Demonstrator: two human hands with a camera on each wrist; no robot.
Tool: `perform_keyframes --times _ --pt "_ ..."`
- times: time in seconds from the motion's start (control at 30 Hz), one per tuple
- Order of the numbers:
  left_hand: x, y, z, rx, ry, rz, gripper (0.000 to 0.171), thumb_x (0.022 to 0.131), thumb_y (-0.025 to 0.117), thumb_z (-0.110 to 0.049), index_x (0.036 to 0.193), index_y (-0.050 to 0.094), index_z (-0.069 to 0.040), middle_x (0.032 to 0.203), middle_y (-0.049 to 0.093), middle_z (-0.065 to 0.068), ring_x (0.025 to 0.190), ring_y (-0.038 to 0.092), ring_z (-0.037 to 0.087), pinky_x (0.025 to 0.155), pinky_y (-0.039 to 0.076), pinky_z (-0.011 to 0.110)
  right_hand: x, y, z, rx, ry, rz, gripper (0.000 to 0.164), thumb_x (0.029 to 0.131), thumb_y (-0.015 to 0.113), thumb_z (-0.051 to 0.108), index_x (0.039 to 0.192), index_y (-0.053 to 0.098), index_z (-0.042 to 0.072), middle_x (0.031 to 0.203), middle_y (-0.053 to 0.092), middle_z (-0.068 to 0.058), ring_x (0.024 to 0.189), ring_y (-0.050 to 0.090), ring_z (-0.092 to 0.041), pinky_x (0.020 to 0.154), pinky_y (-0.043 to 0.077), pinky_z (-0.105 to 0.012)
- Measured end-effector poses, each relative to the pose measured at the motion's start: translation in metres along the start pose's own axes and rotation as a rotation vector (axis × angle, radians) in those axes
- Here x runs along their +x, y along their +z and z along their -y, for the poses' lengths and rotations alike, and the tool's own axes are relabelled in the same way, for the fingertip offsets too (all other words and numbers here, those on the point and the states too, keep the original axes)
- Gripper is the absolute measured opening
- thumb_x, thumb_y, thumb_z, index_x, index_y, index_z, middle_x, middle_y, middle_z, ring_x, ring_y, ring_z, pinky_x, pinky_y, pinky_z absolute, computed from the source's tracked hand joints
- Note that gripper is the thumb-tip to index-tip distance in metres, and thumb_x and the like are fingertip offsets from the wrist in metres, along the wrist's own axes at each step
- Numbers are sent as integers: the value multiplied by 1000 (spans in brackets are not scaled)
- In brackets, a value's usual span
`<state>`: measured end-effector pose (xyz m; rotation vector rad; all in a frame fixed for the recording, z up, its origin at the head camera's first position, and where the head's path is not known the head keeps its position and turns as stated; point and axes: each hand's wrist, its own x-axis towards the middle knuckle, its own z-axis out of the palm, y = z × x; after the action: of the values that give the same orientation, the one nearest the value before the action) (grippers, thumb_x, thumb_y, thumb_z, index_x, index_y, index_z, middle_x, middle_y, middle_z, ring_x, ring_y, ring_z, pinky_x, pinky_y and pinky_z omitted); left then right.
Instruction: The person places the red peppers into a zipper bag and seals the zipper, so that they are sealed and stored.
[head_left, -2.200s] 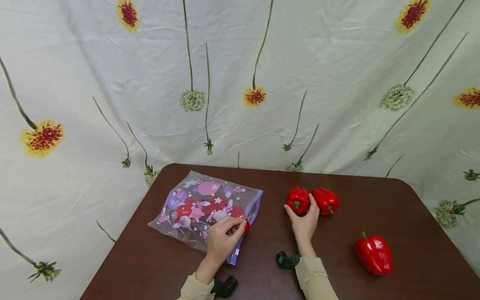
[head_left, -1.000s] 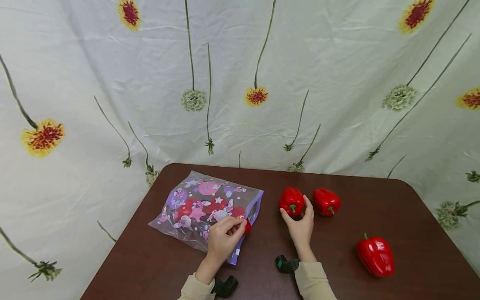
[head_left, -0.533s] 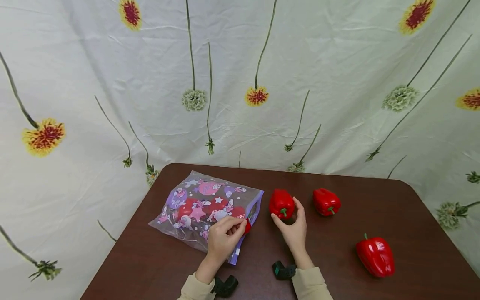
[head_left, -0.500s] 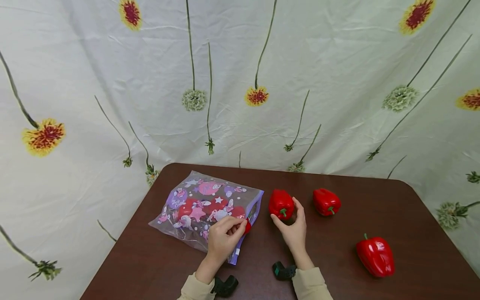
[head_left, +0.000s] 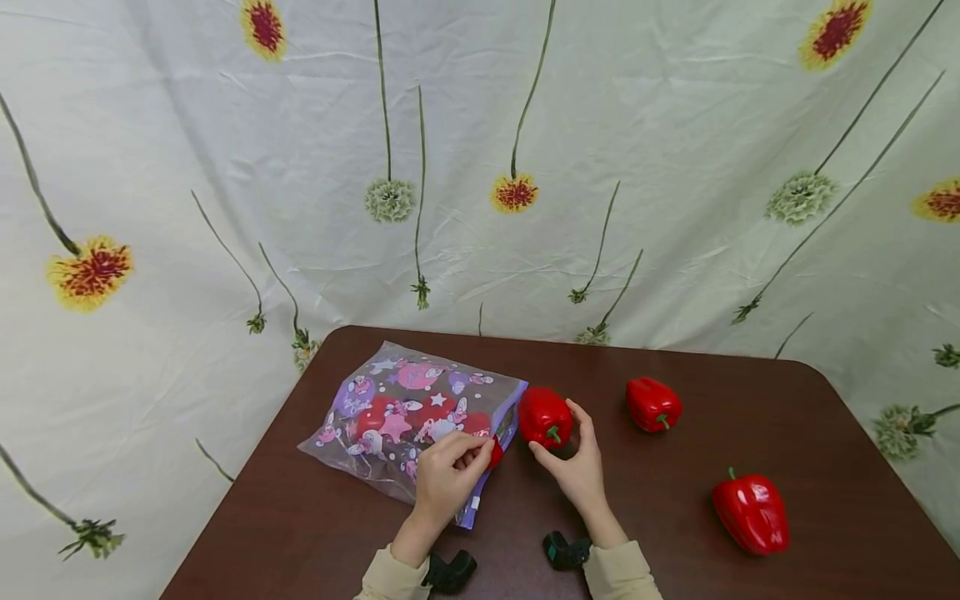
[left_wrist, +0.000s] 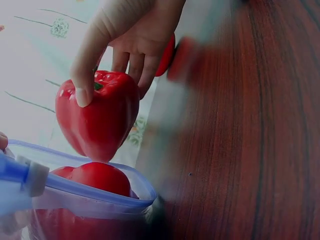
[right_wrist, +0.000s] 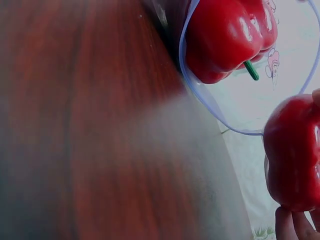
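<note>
A clear zip bag [head_left: 416, 379] with pink and purple prints lies on the left side of the table, its purple-edged mouth facing right. My left hand [head_left: 444, 479] pinches the near edge of that mouth and keeps it apart. Red bell peppers [right_wrist: 225, 35] are inside, one with its green stem toward the opening. My right hand [head_left: 579, 471] grips another red bell pepper [head_left: 542, 415] between thumb and fingers, right at the bag's mouth. In the left wrist view this held pepper [left_wrist: 100, 117] overlaps the purple rim [left_wrist: 95, 192], stem toward the palm.
Two more red bell peppers lie on the brown table [head_left: 600, 367]: one pepper [head_left: 652, 404] toward the back, another pepper [head_left: 750, 512] at the right. A white slider [head_left: 475, 503] sits at the near end of the bag's zip. Flower-printed cloth [head_left: 675, 167] hangs behind the table.
My right hand has carried its pepper leftward, away from the pepper at the back, up to the bag's mouth. My left hand stays in place at the bag's edge.
</note>
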<state>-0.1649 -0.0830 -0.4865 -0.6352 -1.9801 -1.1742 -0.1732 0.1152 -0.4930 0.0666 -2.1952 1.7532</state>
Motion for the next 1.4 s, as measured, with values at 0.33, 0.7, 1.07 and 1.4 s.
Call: perform_keyframes --times 0.33,0.7,1.07,1.4 --pt "1 -1 -2 -6 6 1 11 73 77 -3 84 74 -5 71 64 1 52 50 8 50 46 15 -10 -7 29 36 34 89 77 72 76 3 137 35 0 133 45 -20 119 45 -33 100 38 -48" --pt "0 0 0 -13 3 6 12 73 77 -2 85 74 -5 72 65 2 53 50 8 51 47 16 -14 -11 28 70 19 202 77 70 74 -1 136 34 -3 130 46 -22 117 46 -37 99 38 -52" --pt "-1 0 1 2 -2 15 12 75 76 -5 87 74 -6 74 66 0 54 50 7 52 47 16 -16 -11 27 74 -12 276 78 69 75 0 136 35 -3 129 47 -20 116 48 -35 97 40 -47" --pt "-1 -1 1 2 1 16 11 75 76 -5 86 74 -7 73 64 -1 54 50 6 51 47 15 -17 -11 24 95 -45 343 76 71 74 2 135 34 -4 128 48 -20 113 49 -34 95 43 -43"
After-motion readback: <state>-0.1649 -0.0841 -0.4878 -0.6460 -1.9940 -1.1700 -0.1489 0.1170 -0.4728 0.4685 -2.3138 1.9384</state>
